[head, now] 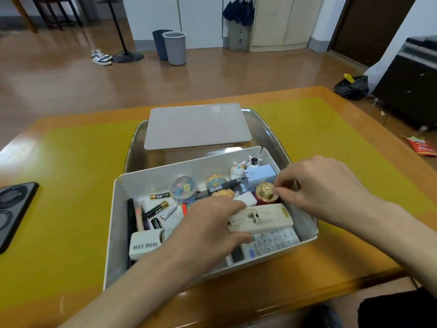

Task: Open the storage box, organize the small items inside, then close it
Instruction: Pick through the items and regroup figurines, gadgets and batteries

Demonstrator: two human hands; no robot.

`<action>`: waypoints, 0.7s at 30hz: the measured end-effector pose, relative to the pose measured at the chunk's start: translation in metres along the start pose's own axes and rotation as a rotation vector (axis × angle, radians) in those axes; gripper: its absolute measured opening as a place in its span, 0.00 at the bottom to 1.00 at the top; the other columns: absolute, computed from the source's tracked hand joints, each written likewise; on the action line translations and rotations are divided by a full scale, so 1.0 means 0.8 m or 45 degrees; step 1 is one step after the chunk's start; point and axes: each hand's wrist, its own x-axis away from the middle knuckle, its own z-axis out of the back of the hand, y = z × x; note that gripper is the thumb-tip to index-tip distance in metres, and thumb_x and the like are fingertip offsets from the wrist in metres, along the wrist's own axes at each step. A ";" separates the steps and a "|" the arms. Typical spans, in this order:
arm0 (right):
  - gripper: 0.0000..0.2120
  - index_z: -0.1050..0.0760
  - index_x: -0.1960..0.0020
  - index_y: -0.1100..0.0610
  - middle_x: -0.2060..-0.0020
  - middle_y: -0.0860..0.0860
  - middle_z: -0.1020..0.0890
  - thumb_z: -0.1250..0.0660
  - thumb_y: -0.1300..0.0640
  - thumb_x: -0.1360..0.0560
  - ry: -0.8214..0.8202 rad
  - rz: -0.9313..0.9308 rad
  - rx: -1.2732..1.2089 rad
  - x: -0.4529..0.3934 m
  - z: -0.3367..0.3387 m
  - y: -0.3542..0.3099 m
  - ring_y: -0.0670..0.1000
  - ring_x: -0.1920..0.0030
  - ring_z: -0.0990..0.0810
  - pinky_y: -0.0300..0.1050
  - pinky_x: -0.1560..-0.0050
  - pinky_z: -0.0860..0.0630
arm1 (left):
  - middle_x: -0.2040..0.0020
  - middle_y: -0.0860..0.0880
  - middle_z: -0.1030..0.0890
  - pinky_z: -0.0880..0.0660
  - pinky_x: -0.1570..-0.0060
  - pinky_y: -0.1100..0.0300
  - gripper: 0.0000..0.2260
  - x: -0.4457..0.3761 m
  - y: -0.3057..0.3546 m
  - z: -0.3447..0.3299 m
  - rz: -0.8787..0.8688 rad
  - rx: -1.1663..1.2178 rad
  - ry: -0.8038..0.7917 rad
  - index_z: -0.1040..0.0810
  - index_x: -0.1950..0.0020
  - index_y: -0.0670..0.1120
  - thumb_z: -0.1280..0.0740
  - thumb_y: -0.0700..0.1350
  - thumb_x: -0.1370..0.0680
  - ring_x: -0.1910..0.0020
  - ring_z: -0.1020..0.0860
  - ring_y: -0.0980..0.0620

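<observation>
The white storage box [118,223] stands open on the table, full of small items. Its grey lid [196,125] lies flat behind it on a metal tray [264,129]. My left hand [208,235] reaches into the box and grips a cream-coloured remote case [262,220] lying over a white remote control [274,241]. My right hand [324,185] pinches the gold cap of a small red bottle [266,191] at the box's right side. Batteries [158,208], pens [136,216], a clear ball of clips [183,187], a blue charger [261,176] and a MINI FAN box [144,245] lie inside.
A black phone [14,209] lies at the table's left edge. The table [71,185] has a yellow mat and a wooden rim. A red packet [421,145] lies on the floor to the right. Bins [173,47] stand far behind.
</observation>
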 end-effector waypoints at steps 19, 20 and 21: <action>0.22 0.21 0.48 0.46 0.54 0.40 0.22 0.35 0.30 0.31 -0.531 0.421 0.173 0.013 -0.004 -0.009 0.46 0.47 0.31 0.46 0.52 0.30 | 0.49 0.62 0.21 0.25 0.54 0.57 0.12 -0.010 -0.027 0.042 0.044 -0.406 -0.157 0.22 0.40 0.60 0.32 0.58 0.23 0.50 0.24 0.59; 0.22 0.20 0.49 0.47 0.54 0.41 0.22 0.34 0.31 0.30 -0.524 0.416 0.196 0.012 -0.005 -0.008 0.46 0.47 0.31 0.46 0.52 0.31 | 0.51 0.62 0.22 0.25 0.56 0.58 0.12 -0.009 -0.028 0.044 0.044 -0.426 -0.154 0.22 0.41 0.61 0.32 0.59 0.23 0.51 0.25 0.59; 0.21 0.20 0.50 0.47 0.55 0.41 0.22 0.34 0.31 0.31 -0.517 0.414 0.208 0.013 -0.005 -0.008 0.46 0.47 0.31 0.46 0.52 0.30 | 0.51 0.63 0.23 0.26 0.57 0.58 0.12 -0.007 -0.028 0.045 0.042 -0.442 -0.150 0.22 0.41 0.61 0.32 0.59 0.24 0.52 0.25 0.58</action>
